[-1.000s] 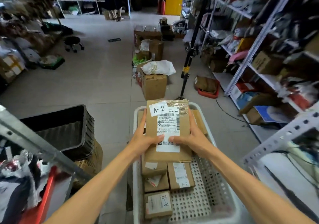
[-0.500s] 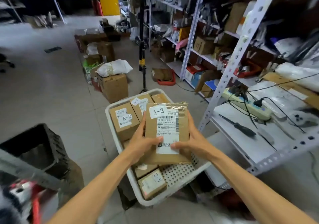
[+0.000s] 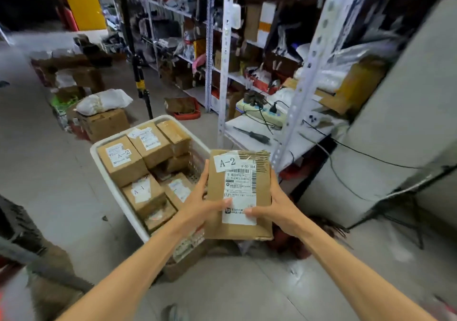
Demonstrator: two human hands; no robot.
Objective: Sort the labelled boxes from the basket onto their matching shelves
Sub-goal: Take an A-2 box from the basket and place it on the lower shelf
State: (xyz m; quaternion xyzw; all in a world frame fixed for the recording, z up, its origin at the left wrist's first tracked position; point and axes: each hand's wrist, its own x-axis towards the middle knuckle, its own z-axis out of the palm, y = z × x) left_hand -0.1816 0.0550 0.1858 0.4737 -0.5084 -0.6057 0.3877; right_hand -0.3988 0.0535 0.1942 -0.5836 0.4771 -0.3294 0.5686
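Nearest, two bare forearms reach in from the bottom edge; the left hand (image 3: 197, 205) clasps the left edge of a flat box (image 3: 238, 194), thumb laid across its face and fingers behind; the right hand (image 3: 274, 209) clasps the right edge the same way, thumb on the white shipping label (image 3: 239, 197); the box is held upright, clear of the basket and to its right, with a tag (image 3: 227, 163) reading A-2 at its top left corner and brown tape across the top.

Left of the box stands the white basket (image 3: 108, 172), perforated walls, packed with brown boxes; a near one reads A-1 (image 3: 143, 192); a far left one reads A-2 (image 3: 121, 158); the others carry labels too blurred to read; under the basket's near end a carton (image 3: 183, 263) shows on the grey floor (image 3: 49, 172).

Right of the hands, a low white shelf (image 3: 249, 145) carries a dark screwdriver (image 3: 252, 135) and, farther back, a power strip (image 3: 259, 114) with black cables running off right; perforated grey uprights (image 3: 225, 68) frame it; a pale panel (image 3: 400, 113) fills the right edge.

Farther left on the floor, a carton (image 3: 103, 123) bears a white bag (image 3: 103, 100); a black pole (image 3: 138, 73) with a yellow band rises behind it; a red tray (image 3: 185, 110) lies by the rack; beyond, cluttered shelves (image 3: 178, 24) and a yellow panel (image 3: 81, 1), all blurred.
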